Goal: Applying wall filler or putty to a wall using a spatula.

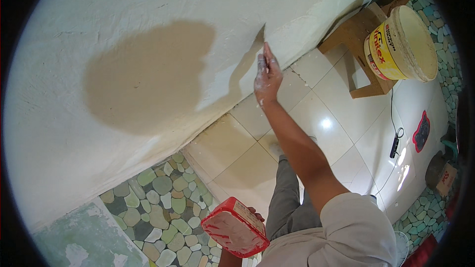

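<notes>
My right hand, smeared with white putty, reaches up to the pale plastered wall. Its fingers are pressed together around what looks like a putty knife; a thin dark blade shows beyond the fingertips against the wall, and the handle is hidden. Low in the view, my left hand holds a red plastic tub from its far side. The tub is tilted, and whitish putty coats its inside. Only a few fingers of that hand show past the rim.
A white and yellow paint bucket stands on a brown stool at right. A black power strip with its cord and a red-edged dark mat lie on glossy tiles. Pebble flooring borders the wall at lower left.
</notes>
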`<state>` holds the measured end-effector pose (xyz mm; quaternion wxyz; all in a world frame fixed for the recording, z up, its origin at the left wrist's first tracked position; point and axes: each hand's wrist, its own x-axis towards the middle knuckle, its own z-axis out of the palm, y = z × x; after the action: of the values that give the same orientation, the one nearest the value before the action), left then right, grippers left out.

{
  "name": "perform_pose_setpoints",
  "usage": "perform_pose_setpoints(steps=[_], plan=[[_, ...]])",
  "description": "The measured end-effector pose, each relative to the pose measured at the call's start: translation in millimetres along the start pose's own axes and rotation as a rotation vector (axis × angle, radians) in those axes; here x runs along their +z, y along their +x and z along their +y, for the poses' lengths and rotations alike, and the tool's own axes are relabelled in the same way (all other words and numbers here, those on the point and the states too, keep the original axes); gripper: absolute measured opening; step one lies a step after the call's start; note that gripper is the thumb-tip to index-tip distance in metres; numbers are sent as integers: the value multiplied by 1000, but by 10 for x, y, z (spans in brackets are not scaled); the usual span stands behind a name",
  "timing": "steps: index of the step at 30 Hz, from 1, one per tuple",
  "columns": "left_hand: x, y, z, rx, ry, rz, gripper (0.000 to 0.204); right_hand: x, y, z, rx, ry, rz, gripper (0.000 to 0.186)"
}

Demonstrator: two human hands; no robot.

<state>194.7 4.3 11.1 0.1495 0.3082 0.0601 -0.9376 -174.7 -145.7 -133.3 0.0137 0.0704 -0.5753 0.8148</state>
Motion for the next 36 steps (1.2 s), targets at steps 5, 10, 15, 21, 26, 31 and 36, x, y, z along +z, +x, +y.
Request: perform_pose_setpoints(steps=[5,10,15,21,26,31,36], plan=[[-132,-56,47,9,45,17,82,227,-465,-125,0,26,-56,37],[-100,-42,55,-40,-59,37,81,395,-852,-172,3,142,-161,41],[-140,-70,41,-5,7,59,79,471,-1044,-215,-90,203,-299,45],[48,-54,-76,1,28,49,78,88,-1167,41,91,57,-404,36],[79,-83,-165,23,-41,82,77,-140,-582,218,175,149,-34,35],[78,-91,-304,61,59,102,77,-143,6,373,221,107,212,37],[186,-104,-343,-38,-38,94,76,242,-251,361,185,46,202,38]])
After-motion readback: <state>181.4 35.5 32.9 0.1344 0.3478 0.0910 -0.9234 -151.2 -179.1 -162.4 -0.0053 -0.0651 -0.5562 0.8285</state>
